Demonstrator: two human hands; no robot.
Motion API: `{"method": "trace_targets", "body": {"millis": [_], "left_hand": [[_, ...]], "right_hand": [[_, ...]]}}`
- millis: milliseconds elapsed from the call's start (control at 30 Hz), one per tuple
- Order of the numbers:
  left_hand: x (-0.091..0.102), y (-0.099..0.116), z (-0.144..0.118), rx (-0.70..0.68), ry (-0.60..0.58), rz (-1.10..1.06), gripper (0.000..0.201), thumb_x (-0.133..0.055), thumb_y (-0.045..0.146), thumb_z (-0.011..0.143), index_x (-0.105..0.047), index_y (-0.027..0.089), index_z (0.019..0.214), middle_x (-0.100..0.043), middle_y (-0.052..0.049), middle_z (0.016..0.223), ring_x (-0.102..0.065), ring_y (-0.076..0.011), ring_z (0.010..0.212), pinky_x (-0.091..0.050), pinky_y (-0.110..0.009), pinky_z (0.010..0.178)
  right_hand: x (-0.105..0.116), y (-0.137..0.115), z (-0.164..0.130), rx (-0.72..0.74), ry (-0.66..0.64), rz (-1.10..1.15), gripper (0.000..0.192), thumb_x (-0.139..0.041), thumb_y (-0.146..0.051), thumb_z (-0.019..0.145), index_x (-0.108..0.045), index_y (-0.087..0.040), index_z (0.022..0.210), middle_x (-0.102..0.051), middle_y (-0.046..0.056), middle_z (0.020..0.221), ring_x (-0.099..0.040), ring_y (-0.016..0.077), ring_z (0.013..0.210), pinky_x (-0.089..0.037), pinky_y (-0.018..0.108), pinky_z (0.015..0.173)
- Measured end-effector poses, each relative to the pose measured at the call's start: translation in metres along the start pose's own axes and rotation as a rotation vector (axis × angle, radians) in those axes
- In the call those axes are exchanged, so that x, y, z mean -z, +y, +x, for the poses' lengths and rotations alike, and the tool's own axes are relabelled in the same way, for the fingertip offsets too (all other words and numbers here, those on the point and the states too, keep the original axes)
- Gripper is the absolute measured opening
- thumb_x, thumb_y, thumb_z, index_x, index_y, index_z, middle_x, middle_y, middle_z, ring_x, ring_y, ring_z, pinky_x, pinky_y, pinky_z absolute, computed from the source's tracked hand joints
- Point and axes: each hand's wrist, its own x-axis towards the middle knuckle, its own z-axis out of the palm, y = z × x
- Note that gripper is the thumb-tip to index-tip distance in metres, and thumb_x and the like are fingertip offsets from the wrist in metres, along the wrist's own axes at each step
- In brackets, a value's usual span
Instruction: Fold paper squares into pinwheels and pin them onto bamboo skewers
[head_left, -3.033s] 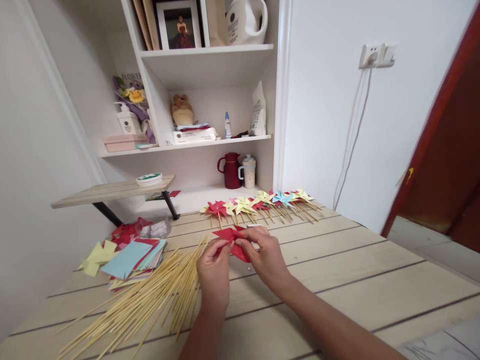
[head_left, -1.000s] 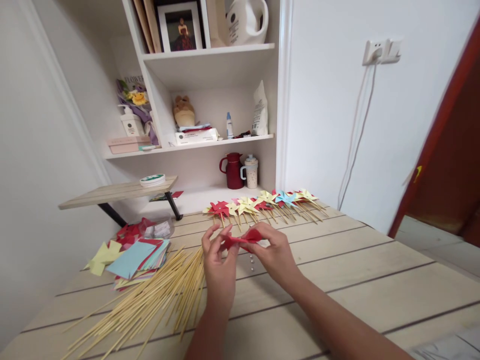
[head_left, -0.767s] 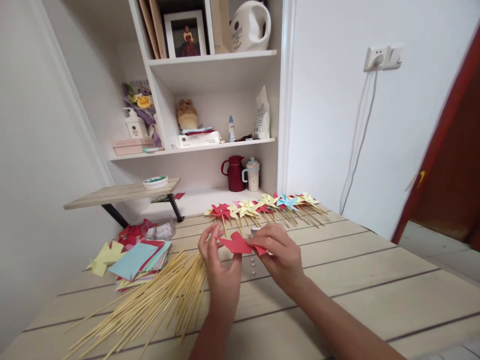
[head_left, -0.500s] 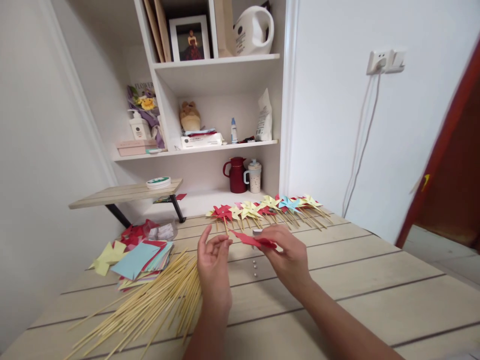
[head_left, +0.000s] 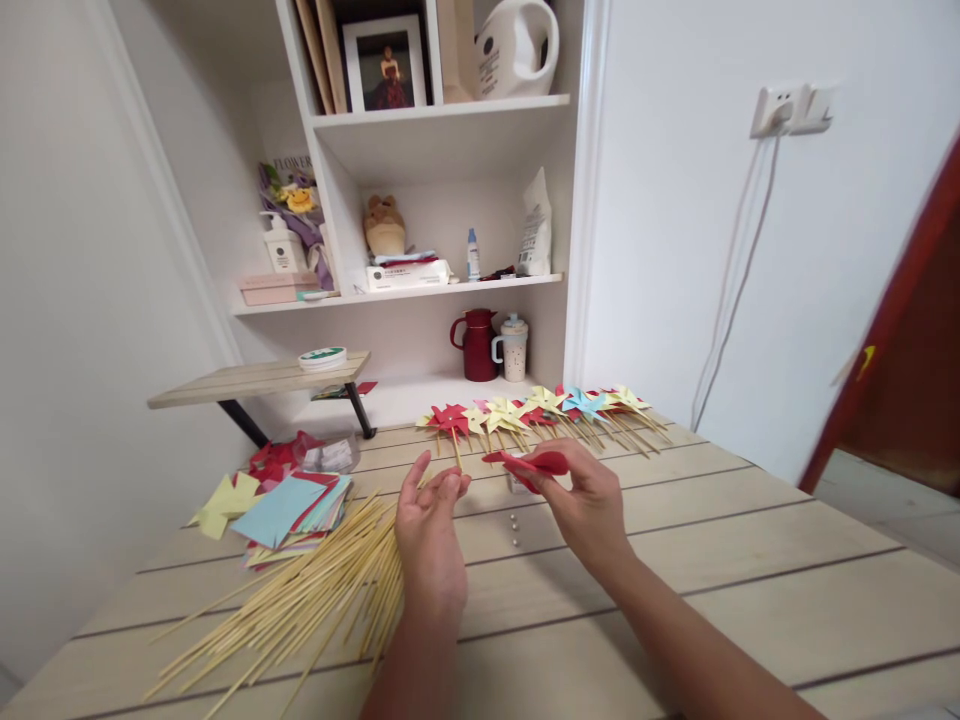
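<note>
At the far left of the wooden table (head_left: 750, 560), a stack of coloured paper squares (head_left: 289, 505) is lying with a few cut yellow and red pieces beside it. Just to its right, a loose heap of bamboo sticks (head_left: 315, 590) is fanning out toward the near edge.

The left hand (head_left: 429, 535) is hovering over the upper end of that heap, palm turned up a little. Its fingers (head_left: 442, 490) are loosely spread and are gripping nothing; the fingertips are pointing toward the red paper but standing just apart from it.

Right of that, the right hand (head_left: 589, 500) is holding the folded red paper pinwheel (head_left: 529, 463) above the table. The thumb and forefinger are pinching it narrowly at its right end, so most of the paper is sticking out leftward past the fingertips, roughly level, toward the open left hand. A few small pearl pins (head_left: 514, 530) are lying on the boards just below and between the two hands.

To my eye, the folding would go best with the pinch staying at the centre where the tips meet, so that the flaps do not spring apart, and with the free hand steadying the loose edge before anything is pushed through.

Behind the hands, a row of finished pinwheels (head_left: 540, 410) on sticks is lying along the back edge of the table, running rightward below the white shelf unit (head_left: 442, 120).
</note>
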Motion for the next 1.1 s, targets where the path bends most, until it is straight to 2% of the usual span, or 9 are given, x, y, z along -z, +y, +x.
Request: {"method": "trace_targets", "body": {"millis": [233, 333, 400, 467, 533, 600, 700, 900, 1100], "left_hand": [[-0.002, 0.000, 0.000, 0.012, -0.008, -0.024, 0.046, -0.086, 0.027, 0.068, -0.064, 0.014, 0.106, -0.067, 0.002, 0.070, -0.058, -0.0070, 0.057, -0.048, -0.022, 0.067], [-0.001, 0.000, 0.000, 0.010, 0.015, -0.013, 0.042, -0.086, 0.027, 0.066, -0.066, 0.014, 0.101, -0.069, -0.001, 0.076, -0.059, -0.0077, 0.059, -0.050, -0.023, 0.067], [-0.001, 0.001, 0.000, 0.001, 0.022, 0.016, 0.045, -0.085, 0.031, 0.069, -0.066, 0.015, 0.106, -0.072, -0.004, 0.087, -0.063, -0.0089, 0.064, -0.052, -0.026, 0.072], [-0.002, 0.002, 0.000, -0.045, -0.009, 0.066, 0.053, -0.082, 0.034, 0.072, -0.063, 0.018, 0.119, -0.073, -0.007, 0.101, -0.068, -0.0127, 0.078, -0.052, -0.030, 0.083], [-0.003, 0.001, -0.002, -0.124, -0.071, 0.144, 0.063, -0.082, 0.034, 0.073, -0.058, 0.024, 0.130, -0.069, -0.009, 0.118, -0.067, -0.0183, 0.103, -0.049, -0.033, 0.096], [-0.004, -0.001, -0.002, -0.202, -0.138, 0.244, 0.067, -0.084, 0.032, 0.070, -0.058, 0.028, 0.132, -0.062, -0.008, 0.133, -0.057, -0.0223, 0.125, -0.042, -0.036, 0.106], [-0.004, -0.005, -0.003, -0.287, -0.237, 0.377, 0.062, -0.085, 0.031, 0.069, -0.063, 0.031, 0.127, -0.054, -0.008, 0.143, -0.048, -0.0258, 0.135, -0.036, -0.041, 0.112], [-0.005, -0.003, -0.006, -0.321, -0.263, 0.380, 0.027, -0.083, 0.033, 0.071, -0.075, 0.025, 0.096, -0.057, -0.009, 0.133, -0.054, -0.0276, 0.125, -0.040, -0.044, 0.108], [-0.003, -0.004, -0.006, -0.411, -0.287, 0.433, 0.011, -0.081, 0.032, 0.073, -0.078, 0.023, 0.079, -0.062, -0.009, 0.117, -0.061, -0.0233, 0.107, -0.047, -0.039, 0.100]], "right_hand": [[-0.001, 0.002, -0.001, -0.009, -0.017, 0.032, 0.007, -0.070, -0.021, 0.085, -0.066, -0.026, 0.082, -0.068, 0.002, 0.080, -0.062, 0.0208, 0.077, -0.049, 0.035, 0.069], [-0.001, 0.002, -0.001, -0.010, -0.027, 0.041, 0.007, -0.070, -0.022, 0.085, -0.066, -0.026, 0.080, -0.068, 0.003, 0.080, -0.062, 0.0214, 0.077, -0.050, 0.035, 0.069], [-0.001, 0.003, -0.001, -0.013, -0.040, 0.043, 0.008, -0.069, -0.022, 0.085, -0.066, -0.025, 0.079, -0.068, 0.003, 0.079, -0.063, 0.0213, 0.077, -0.050, 0.035, 0.069], [-0.001, 0.003, 0.000, -0.011, -0.054, 0.048, 0.008, -0.069, -0.021, 0.086, -0.067, -0.025, 0.079, -0.069, 0.003, 0.080, -0.063, 0.0210, 0.078, -0.050, 0.034, 0.069], [-0.001, 0.002, 0.000, 0.002, -0.058, 0.050, 0.008, -0.070, -0.020, 0.085, -0.068, -0.025, 0.079, -0.069, 0.003, 0.080, -0.064, 0.0208, 0.079, -0.050, 0.034, 0.070], [0.000, 0.000, 0.001, 0.013, -0.057, 0.053, 0.009, -0.070, -0.018, 0.084, -0.068, -0.025, 0.078, -0.070, 0.003, 0.080, -0.064, 0.0207, 0.079, -0.050, 0.034, 0.070], [0.001, -0.005, 0.001, 0.022, -0.076, 0.074, 0.011, -0.068, -0.016, 0.083, -0.070, -0.025, 0.078, -0.071, 0.003, 0.079, -0.064, 0.0209, 0.077, -0.051, 0.035, 0.070], [0.003, -0.011, 0.001, 0.098, -0.101, 0.122, 0.011, -0.069, -0.018, 0.084, -0.075, -0.027, 0.083, -0.071, 0.003, 0.077, -0.065, 0.0208, 0.075, -0.051, 0.034, 0.066], [0.003, -0.011, 0.000, 0.185, -0.125, 0.115, 0.020, -0.066, -0.012, 0.085, -0.076, -0.028, 0.089, -0.070, 0.004, 0.079, -0.065, 0.0199, 0.076, -0.052, 0.034, 0.067]]}}
